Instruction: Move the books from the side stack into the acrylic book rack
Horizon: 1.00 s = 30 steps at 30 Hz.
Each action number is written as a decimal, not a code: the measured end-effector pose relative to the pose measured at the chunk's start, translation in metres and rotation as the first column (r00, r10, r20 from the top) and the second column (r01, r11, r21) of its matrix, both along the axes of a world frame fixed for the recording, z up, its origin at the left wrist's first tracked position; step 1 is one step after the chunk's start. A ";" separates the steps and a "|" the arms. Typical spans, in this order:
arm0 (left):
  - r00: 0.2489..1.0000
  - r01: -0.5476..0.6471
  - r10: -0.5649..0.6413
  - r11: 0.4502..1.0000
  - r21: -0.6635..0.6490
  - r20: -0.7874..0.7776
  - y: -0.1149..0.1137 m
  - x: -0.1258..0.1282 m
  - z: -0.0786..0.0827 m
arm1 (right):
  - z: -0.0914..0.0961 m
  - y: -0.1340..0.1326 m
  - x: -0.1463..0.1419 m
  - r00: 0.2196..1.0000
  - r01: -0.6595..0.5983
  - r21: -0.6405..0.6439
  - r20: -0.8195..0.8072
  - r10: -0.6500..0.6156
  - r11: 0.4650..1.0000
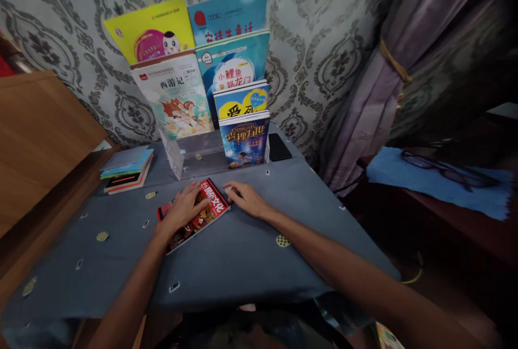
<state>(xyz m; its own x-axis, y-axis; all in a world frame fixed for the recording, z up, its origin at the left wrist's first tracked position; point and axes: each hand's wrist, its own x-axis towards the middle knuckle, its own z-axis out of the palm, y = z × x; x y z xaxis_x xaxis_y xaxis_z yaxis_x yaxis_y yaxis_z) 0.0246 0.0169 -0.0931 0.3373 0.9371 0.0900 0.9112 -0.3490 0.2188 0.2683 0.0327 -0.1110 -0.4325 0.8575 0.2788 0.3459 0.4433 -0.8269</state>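
A red book [212,210] with white Chinese lettering lies at a slant on the blue-grey tablecloth. Across its cover rests my left hand [186,209], flat with the fingers apart. My right hand [250,200] is at the book's upper right corner, its fingers loosely bent and apart; whether they touch the edge is hard to tell. Just behind, a clear acrylic book rack [198,155] holds upright books, among them a dark blue book [245,144] at the front right and a pale book [178,98] on the left.
Several books [127,165] are stacked at the table's left. A black phone [279,146] lies right of the rack. Wooden furniture [44,138] borders the left side. Glasses [437,168] rest on a blue cloth [388,168] at the right, near a tied purple curtain [360,111].
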 end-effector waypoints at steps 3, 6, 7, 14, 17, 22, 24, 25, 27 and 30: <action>0.994 0.058 -0.053 0.997 0.053 -0.092 -0.011 0.015 0.003 | 0.002 -0.003 -0.001 1.000 -0.011 0.001 -0.007 0.011 1.000; 0.980 0.147 -0.126 0.980 0.135 -0.152 -0.027 0.032 0.002 | 0.001 -0.003 0.000 1.000 0.014 0.011 0.005 -0.014 1.000; 0.978 0.156 -0.129 0.974 0.162 -0.166 -0.032 0.038 0.001 | 0.001 -0.002 0.000 1.000 0.023 0.024 0.008 -0.023 0.999; 0.973 0.110 -0.053 0.962 0.250 -0.224 -0.044 0.056 -0.003 | -0.004 0.001 0.005 0.990 -0.045 0.032 -0.129 0.049 0.998; 0.976 0.119 -0.063 0.958 0.262 -0.211 -0.044 0.057 -0.003 | -0.003 -0.001 0.006 0.984 -0.081 0.031 -0.154 0.085 0.996; 0.977 0.152 -0.097 0.941 0.301 -0.192 -0.043 0.056 -0.004 | 0.002 -0.005 0.005 0.985 -0.118 0.071 -0.117 0.126 0.990; 0.973 0.165 -0.104 0.937 0.307 -0.205 -0.043 0.056 -0.004 | 0.004 -0.005 0.006 0.987 -0.109 0.076 -0.113 0.117 0.991; 0.972 0.170 -0.107 0.936 0.307 -0.210 -0.043 0.056 -0.004 | 0.004 -0.005 0.006 0.987 -0.104 0.077 -0.113 0.113 0.992; 0.971 0.172 -0.109 0.938 0.300 -0.215 -0.043 0.056 -0.004 | 0.005 -0.006 0.006 0.987 -0.101 0.080 -0.115 0.110 0.992; 0.974 0.161 -0.108 0.949 0.270 -0.202 -0.044 0.057 -0.003 | 0.005 -0.006 0.006 0.986 -0.106 0.084 -0.117 0.116 0.991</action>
